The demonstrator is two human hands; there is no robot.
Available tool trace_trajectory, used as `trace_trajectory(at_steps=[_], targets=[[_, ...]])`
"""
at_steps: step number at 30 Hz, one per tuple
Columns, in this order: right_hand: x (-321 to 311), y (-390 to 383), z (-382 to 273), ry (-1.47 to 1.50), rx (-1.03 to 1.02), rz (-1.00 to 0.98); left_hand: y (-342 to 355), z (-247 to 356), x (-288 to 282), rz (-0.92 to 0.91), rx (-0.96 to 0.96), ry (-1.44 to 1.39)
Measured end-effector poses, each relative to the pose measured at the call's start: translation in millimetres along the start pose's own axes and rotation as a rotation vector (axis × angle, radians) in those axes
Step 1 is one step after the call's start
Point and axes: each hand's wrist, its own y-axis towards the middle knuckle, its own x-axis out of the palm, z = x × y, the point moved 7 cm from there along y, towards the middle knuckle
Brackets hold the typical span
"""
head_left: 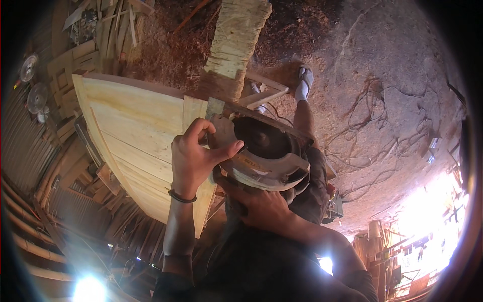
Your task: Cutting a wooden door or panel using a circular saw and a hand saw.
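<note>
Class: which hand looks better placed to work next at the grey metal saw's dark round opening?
Probably the left hand: its thumb lies beside the opening; the right hand lies along the near side of the saw.

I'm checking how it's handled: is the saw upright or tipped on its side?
Tipped on its side: the saw shows its round, dark opening face-on to the camera above, not edge-on.

1. The brownish-grey floor (pixel 407 55) carries tangled cables (pixel 372 93) on the right.
2. Reddish-brown debris (pixel 166 53) covers its upper-left part.
3. A white-socked foot (pixel 305 83) rests on it near top centre.
</note>
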Motion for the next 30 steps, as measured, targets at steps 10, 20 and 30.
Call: trace_trajectory(at_steps=[10,20,30], targets=[[-2,5,-3,0.005,0.003,0.003,2,-3,-2,-0.011,-0.016,-0.031],[4,7,-1,0.020,0.055,-0.070,2,-10,-3,-0.024,-0.042,-0.032],[11,8,2,0.034,0.077,-0.110,5,-12,-6,0.049,-0.017,-0.082]])
